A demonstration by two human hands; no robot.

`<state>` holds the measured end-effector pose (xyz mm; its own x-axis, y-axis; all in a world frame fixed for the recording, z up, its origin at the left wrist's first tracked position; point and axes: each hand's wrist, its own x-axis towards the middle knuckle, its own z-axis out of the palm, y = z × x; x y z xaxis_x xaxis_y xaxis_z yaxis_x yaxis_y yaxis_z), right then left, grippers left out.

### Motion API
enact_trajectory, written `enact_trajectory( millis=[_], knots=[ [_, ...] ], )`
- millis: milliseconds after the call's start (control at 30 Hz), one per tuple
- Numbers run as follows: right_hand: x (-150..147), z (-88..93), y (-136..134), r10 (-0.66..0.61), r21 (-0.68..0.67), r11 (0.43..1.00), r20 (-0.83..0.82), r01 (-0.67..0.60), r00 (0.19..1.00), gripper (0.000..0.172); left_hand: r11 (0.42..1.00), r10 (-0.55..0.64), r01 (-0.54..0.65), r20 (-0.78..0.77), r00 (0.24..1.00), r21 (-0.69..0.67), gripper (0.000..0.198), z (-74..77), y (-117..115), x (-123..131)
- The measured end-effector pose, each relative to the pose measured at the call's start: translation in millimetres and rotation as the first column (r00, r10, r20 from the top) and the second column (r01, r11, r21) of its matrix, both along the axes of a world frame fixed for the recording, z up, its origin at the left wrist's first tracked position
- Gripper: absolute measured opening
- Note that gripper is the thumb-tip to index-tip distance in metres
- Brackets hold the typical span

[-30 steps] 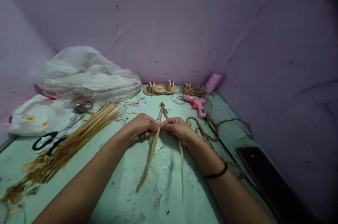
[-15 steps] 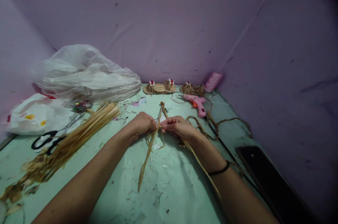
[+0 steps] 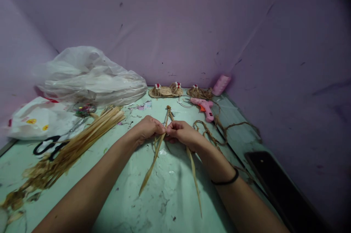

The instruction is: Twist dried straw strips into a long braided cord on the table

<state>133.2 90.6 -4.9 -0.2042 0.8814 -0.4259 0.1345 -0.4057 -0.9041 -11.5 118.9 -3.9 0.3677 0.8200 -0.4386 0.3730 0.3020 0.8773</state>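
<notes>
A single head-worn camera looks forward and down from above and behind the grip, where the left hand (image 3: pixel 150 129) and right hand (image 3: pixel 182 133) meet. It sees the grip fairly near, just below mid-view, with forearms (image 3: pixel 93 178) on the near side, table (image 3: pixel 153 207) beneath, wall (image 3: pixel 170 24) beyond.

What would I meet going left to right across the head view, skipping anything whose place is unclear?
Dry strips, left hand, right hand, pink spool, black flat object.
</notes>
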Motion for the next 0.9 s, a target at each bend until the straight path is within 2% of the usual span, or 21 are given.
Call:
enact_trajectory(
  millis=[67,167,233,467,633,800,900],
  knots=[
    [-2.1,-1.3,0.0,-0.018,0.010,1.000,0.011,0.018,1.000,0.013,1.000,0.000,0.000,0.005,1.000,0.005,0.017,0.3,0.2,0.0],
    [-4.0,-2.1,-0.2,-0.028,0.114,0.993,0.050,0.022,0.998,0.015,1.000,-0.013,0.013,0.030,0.999,0.000,0.018,3.2,0.2,0.9],
    [-5.1,-1.0,-0.9,-0.031,0.136,0.990,0.052,0.023,0.998,0.014,1.000,-0.013,0.013,0.047,0.999,-0.002,0.017,5.2,0.1,1.7],
    [-3.9,1.1,-2.4,-0.072,0.029,0.997,0.032,0.071,0.997,0.011,0.998,0.029,-0.028,-0.019,0.999,0.062,0.014,2.5,-0.6,3.2],
    [1.2,-2.9,-2.0,-0.067,0.004,0.998,-0.074,0.068,0.995,0.011,0.985,-0.136,0.143,-0.075,0.988,0.094,0.014,7.8,-0.6,-2.9],
    [4.0,-7.8,-1.0,-0.102,-0.055,0.994,-0.123,0.096,0.987,0.017,0.969,-0.168,0.198,-0.189,0.967,0.148,0.014,15.1,5.3,-15.9],
    [4.8,-10.7,0.0,-0.119,-0.071,0.991,-0.130,0.110,0.984,0.018,0.970,-0.175,0.204,-0.206,0.963,0.130,0.016,18.3,6.9,-20.6]
  ],
)
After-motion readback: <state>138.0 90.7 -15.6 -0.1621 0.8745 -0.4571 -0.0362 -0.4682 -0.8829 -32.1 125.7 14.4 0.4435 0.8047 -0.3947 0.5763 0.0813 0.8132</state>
